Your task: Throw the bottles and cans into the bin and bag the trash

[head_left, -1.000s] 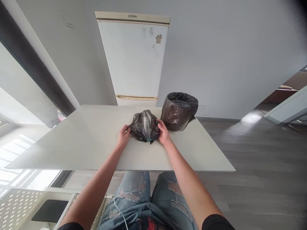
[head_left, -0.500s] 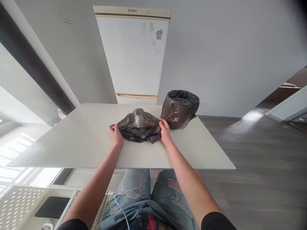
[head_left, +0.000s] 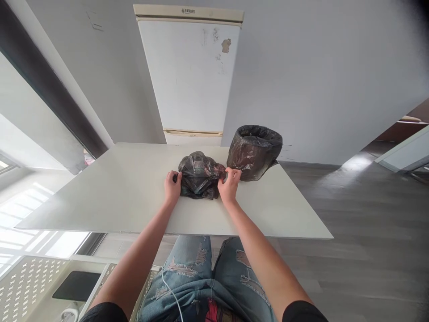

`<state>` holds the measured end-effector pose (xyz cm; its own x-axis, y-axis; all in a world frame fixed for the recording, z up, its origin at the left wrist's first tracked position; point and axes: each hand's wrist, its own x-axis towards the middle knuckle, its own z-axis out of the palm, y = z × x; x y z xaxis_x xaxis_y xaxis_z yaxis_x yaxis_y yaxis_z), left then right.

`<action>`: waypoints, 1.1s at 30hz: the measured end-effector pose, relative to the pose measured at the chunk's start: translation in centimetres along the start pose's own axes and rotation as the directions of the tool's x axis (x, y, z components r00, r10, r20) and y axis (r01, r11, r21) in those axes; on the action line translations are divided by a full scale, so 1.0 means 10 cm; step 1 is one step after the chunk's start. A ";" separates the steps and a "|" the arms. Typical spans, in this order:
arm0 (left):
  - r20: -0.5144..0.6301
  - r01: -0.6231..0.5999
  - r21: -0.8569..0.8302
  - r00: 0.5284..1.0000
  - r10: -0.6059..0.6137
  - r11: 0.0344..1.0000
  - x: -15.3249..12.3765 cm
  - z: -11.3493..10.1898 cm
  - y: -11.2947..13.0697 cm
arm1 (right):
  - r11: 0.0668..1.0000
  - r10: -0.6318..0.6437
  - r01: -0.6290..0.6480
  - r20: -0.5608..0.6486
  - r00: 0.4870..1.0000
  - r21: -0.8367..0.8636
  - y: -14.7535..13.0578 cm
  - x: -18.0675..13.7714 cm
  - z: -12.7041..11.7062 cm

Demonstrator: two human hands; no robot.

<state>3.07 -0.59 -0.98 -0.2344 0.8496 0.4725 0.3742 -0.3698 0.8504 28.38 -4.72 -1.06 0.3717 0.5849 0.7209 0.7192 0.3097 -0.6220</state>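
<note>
A filled black plastic garbage bag (head_left: 198, 174), thin enough to show hints of its contents, rests on the white table (head_left: 134, 205). My left hand (head_left: 173, 185) pinches the bag's left side, its fingers curled. On the opposite side my right hand (head_left: 229, 184) grips a gathered end of the plastic between thumb and fingers. What lies inside the bag cannot be made out. Just behind my right hand stands a bin lined with a black bag (head_left: 253, 154), the liner folded over its rim.
A white refrigerator (head_left: 191, 76) stands against the grey wall beyond the table. At lower left is a pale perforated basket (head_left: 30, 286) beside a dark flat object (head_left: 77, 286). A white cable (head_left: 170, 290) runs over my jeans.
Both hands have come closer together, the left one moving right. The bag's stretched opening has drawn in and the bag looks more compact. The lined bin stays put.
</note>
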 end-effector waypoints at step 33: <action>0.183 -0.157 -0.077 0.969 0.169 0.985 -0.06 0.01 0.04 | 0.952 -0.307 0.306 0.100 0.946 0.027 0.00 -0.04 -0.03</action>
<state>3.46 -1.19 -0.97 0.0005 0.8295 0.5586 0.3359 -0.5263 0.7812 28.40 -5.23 -1.25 0.0722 0.5339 0.8424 0.7825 0.4934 -0.3798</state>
